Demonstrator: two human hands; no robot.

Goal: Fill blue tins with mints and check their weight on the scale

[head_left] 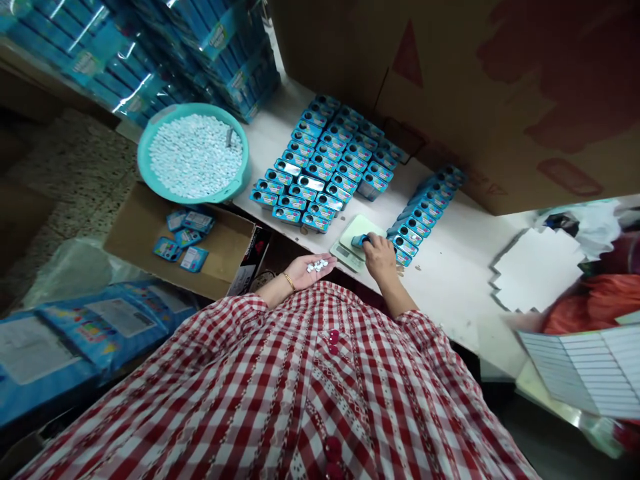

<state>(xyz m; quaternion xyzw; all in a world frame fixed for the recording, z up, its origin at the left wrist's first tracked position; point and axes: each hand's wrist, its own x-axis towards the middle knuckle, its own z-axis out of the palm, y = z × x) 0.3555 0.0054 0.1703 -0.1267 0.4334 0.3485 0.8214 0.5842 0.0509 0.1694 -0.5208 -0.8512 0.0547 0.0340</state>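
My left hand [305,272] is palm up near the table's front edge, with several small white tablets [317,266] resting in it. Its fingers are stretched out beneath them. With fingers closed, my right hand [380,259] grips a small blue box [359,241] at the pan of a pale digital scale [349,257]. Whether the box rests on the pan, I cannot tell. Behind the scale stand rows of similar blue boxes [320,160] with dark round spots on top. A single row of such boxes [423,217] runs just right of my right hand.
A turquoise basin [243,173] full of white tablets, with a grey object stuck in them, stands at the left. Below it, a cardboard carton [220,273] holds several blue packs. Wrapped blue stacks [240,73] and a large cardboard box [450,100] stand behind. White card sheets [537,270] lie right.
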